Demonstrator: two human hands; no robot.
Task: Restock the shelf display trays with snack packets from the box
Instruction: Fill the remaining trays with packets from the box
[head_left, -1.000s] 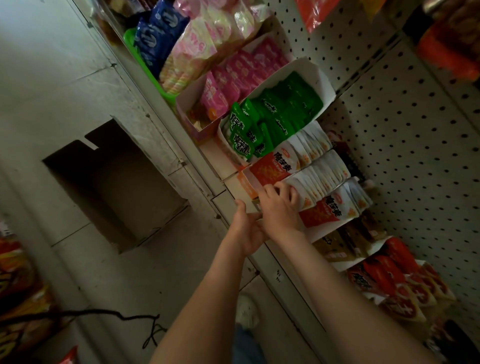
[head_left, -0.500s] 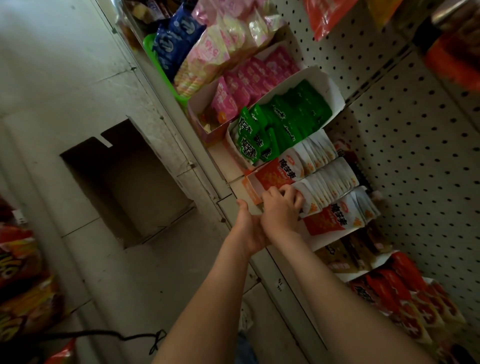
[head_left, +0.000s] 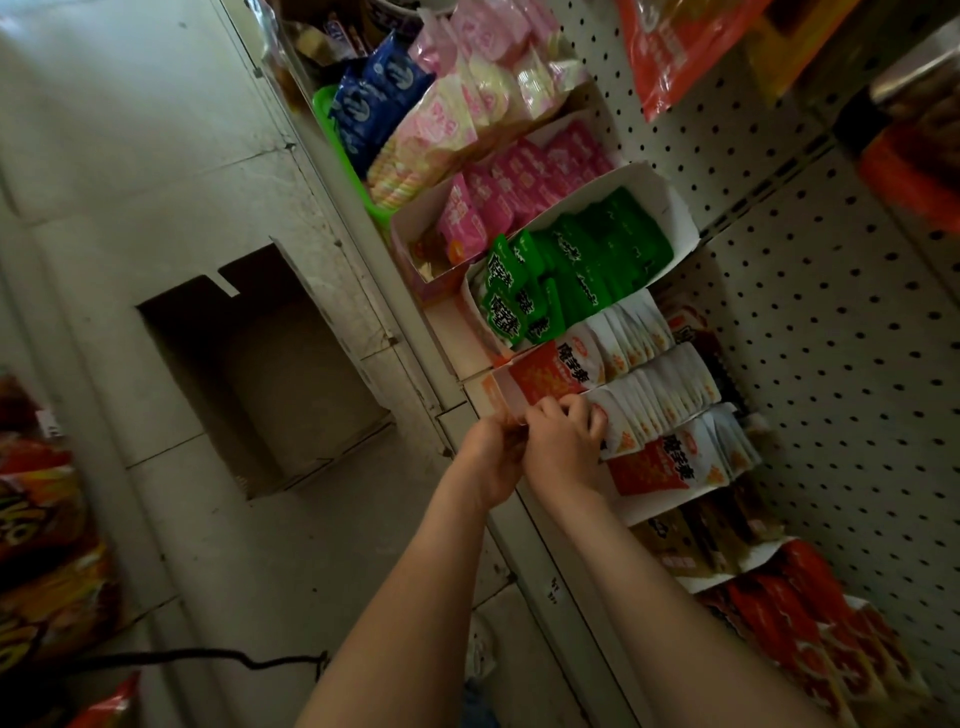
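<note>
Two hands: right hand (head_left: 563, 447) curls its fingers over the front snack packets (head_left: 654, 395); left hand (head_left: 488, 457) sits alongside, grip hidden.
Location: middle row, front edge of display tray (head_left: 506, 387).
Handling: likely light, soft, slippery; pinch top seams.

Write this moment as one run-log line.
left hand: grips white cardboard tray | right hand: fingers curled over orange-and-white snack packets | stage: restocking

Bare along both forearms, left arm (head_left: 415, 597) and right arm (head_left: 654, 597), right up to left hand (head_left: 491, 457) and right hand (head_left: 563, 449). Dressed below in blue trousers (head_left: 480, 704), glimpsed low between the arms, with what looks like a pale shoe (head_left: 479, 656) just above.
</note>
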